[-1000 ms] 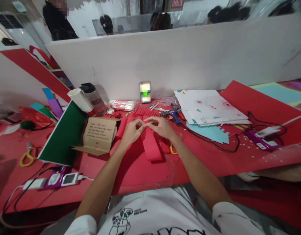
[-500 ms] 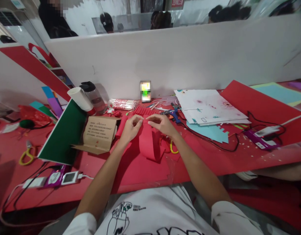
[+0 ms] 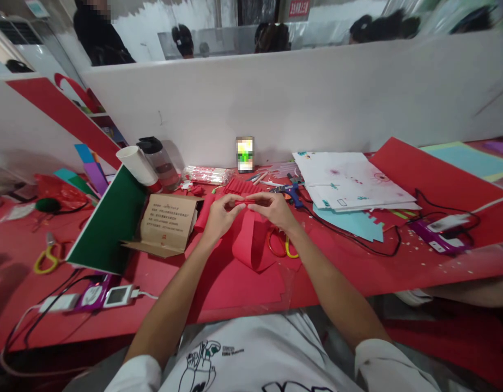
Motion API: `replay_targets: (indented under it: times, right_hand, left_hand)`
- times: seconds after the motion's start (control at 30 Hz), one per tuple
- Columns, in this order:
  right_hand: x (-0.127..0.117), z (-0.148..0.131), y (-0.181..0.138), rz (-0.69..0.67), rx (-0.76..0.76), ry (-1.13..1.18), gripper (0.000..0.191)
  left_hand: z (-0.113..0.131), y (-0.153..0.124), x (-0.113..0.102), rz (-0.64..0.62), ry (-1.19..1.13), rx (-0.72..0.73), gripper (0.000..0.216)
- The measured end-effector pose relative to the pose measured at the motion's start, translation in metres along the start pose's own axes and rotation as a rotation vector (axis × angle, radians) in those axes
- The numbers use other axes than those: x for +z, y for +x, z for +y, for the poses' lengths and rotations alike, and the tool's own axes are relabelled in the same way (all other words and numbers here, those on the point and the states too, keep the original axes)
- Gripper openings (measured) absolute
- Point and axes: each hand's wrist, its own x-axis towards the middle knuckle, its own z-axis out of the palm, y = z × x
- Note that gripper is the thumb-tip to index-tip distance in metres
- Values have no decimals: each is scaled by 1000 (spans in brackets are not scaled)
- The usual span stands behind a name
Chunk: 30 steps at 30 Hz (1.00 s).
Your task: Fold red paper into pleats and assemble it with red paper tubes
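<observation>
A long red paper strip (image 3: pixel 243 242) hangs in a curve toward me from between my hands, its upper end rolled or folded at my fingertips. My left hand (image 3: pixel 222 216) pinches the left side of that end, and my right hand (image 3: pixel 272 209) pinches the right side, with the fingertips of both almost meeting. Under the strip lies flat red paper (image 3: pixel 243 288). Just beyond my fingers is a row of small red paper rolls (image 3: pixel 238 185). Scissors with red and yellow handles (image 3: pixel 291 247) lie beside my right wrist, partly covered.
To the left are an opened brown cardboard box (image 3: pixel 165 226), a green board (image 3: pixel 108 228), a bottle (image 3: pixel 161 163) and yellow-handled scissors (image 3: pixel 49 258). A blue glue gun (image 3: pixel 293 194) with a black cord and white printed sheets (image 3: pixel 353 182) lie to the right. A phone (image 3: pixel 245 155) leans on the partition.
The strip's upper end now shows as a narrow roll or fold between my fingertips, where it looked flatter before. My hands have come slightly closer together. The view has shifted a little.
</observation>
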Motion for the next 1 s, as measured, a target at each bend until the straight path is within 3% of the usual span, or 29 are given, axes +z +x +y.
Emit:
replay_targets:
  times: [0.27, 0.47, 0.73, 1.0]
  right_hand:
    - [2, -3, -2, 54, -101, -272, 18]
    - [-1, -3, 0, 53, -169, -329, 17]
    - [-1, -1, 1, 5, -52, -246, 22]
    - [0, 6, 1, -42, -17, -242, 21]
  left_hand:
    - [-1, 1, 1, 4, 31, 25, 21]
    - [3, 1, -1, -9, -52, -32, 24]
    - [-1, 3, -5, -18, -73, -92, 27]
    - [1, -2, -2, -119, 89, -9, 26]
